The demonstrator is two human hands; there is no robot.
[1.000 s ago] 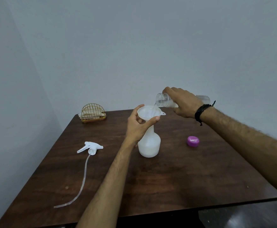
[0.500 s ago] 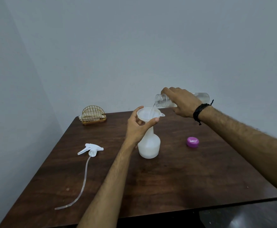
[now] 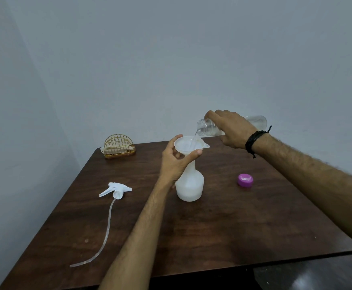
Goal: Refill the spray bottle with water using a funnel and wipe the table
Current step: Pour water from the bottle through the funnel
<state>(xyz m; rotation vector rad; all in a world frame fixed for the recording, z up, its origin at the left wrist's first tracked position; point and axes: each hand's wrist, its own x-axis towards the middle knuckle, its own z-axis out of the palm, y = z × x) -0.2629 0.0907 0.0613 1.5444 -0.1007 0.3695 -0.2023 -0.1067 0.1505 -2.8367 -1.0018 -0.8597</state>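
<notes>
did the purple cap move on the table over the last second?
No. The purple cap lies at the same spot right of the spray bottle, same gap between them; the small frame shift is the head camera's.

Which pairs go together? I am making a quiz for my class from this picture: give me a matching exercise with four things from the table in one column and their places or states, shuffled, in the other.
Things
1. funnel
2. clear bottle
3. purple cap
4. spray head

Places or states
A. lies on the table with its long tube trailing toward the near edge
B. tipped over, pouring water, gripped by the right hand
C. sits in the neck of the white spray bottle, steadied by the left hand
D. rests alone on the table, right of the white spray bottle

Pairs: 1-C, 2-B, 3-D, 4-A
</notes>
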